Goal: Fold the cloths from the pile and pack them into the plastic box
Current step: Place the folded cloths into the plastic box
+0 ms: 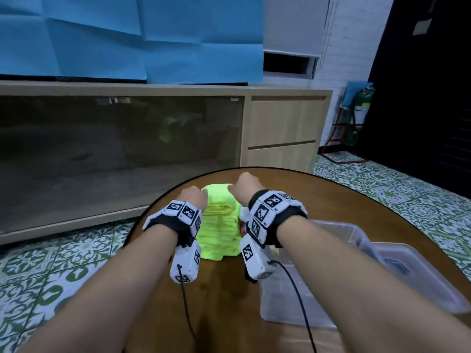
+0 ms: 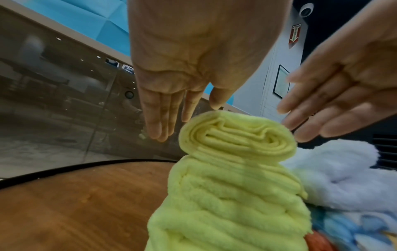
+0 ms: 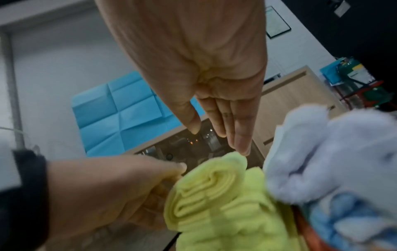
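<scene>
A: Where was the pile of cloths (image 1: 221, 222) seen?

B: It was found on the round wooden worktop (image 1: 339, 200), towards its far edge. The topmost yellow-green cloth (image 2: 236, 135) was seen rolled or folded into a loose coil, above a stack of the same colour. A pale lilac cloth (image 2: 335, 173) was made out just beside it, with blue and orange fabric lower down, cut off at the frame edge.

A: And the hands?

B: Both were held over the coil. The left hand (image 2: 193, 59) was shown with straight, relaxed fingers, nothing being grasped; its fingertips (image 2: 159, 132) were placed just beside the coil's left end. The right hand (image 3: 206, 71) was likewise seen extended and released, its fingertips (image 3: 242, 149) close above the coil's far edge. Whether the cloth was actually touched could not be told.

A: What of the plastic box (image 1: 356, 240)?

B: It was seen on the worktop, near the pile on the right side, clear-walled, partly hidden behind the right forearm. Its contents could hardly be made out. In the head view the fingers were concealed by the wrists and the marker-covered wrist units (image 1: 275, 215). The right wrist view was blurred.
</scene>
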Available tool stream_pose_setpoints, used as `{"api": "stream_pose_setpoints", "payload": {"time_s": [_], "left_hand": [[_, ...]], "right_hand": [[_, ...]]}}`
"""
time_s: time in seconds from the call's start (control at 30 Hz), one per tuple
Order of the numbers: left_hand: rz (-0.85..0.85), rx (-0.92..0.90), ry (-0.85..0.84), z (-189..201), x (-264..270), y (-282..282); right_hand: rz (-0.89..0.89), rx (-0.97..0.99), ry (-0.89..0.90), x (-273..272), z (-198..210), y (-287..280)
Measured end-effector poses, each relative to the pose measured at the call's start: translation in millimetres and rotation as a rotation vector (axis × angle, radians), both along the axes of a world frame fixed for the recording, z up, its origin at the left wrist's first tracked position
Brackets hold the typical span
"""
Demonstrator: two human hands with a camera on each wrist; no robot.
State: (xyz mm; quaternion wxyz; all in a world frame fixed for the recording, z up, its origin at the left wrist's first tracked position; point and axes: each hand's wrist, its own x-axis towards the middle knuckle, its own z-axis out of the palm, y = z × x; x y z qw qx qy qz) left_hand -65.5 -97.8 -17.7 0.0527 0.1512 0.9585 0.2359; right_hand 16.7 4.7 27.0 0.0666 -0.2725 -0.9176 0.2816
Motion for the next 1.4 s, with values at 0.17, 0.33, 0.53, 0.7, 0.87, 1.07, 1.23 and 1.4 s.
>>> {"api": "stream_pose_setpoints", "payload": {"time_s": [0.17, 0.33, 0.53, 0.7, 0.87, 1.07, 1.23, 1.4], "left_hand": [[-0.007, 0.008, -0.092, -6.1, -16.4, 4.5], [0.005, 0.134, -0.169, -13.2, -22.9, 11.3], [0.016, 0.473, -0.376, -1.7, -13.4, 8.0], [0.008, 0.704, -0.307, 25.1, 10.8, 10.3], [-0.07, 0.923, -0.372, 50.4, 34.2, 18.5], [-0.187, 1.05, -0.575, 38.8, 73.2, 45.3], [-0.379, 0.625, -0.506, 22.1, 106.9, 63.6], [-0.622, 0.014, -0.206, 14.7, 132.8, 69.3]], "right_hand": [[-0.046, -0.012, -0.108, -33.0, -23.3, -0.9], [-0.026, -0.022, -0.111, -33.5, -39.5, 2.9], [-0.052, -0.002, -0.169, -30.2, -32.3, 4.6], [-0.09, -0.165, -0.002, -11.6, -9.3, 11.1], [-0.036, -0.521, 0.258, 10.3, 9.0, 31.8], [-0.003, -0.705, 0.109, 80.6, 21.4, 60.4], [0.04, -0.595, -0.017, 121.2, 7.0, 93.2], [0.022, -0.318, -0.354, 141.3, -12.9, 104.8]]}}
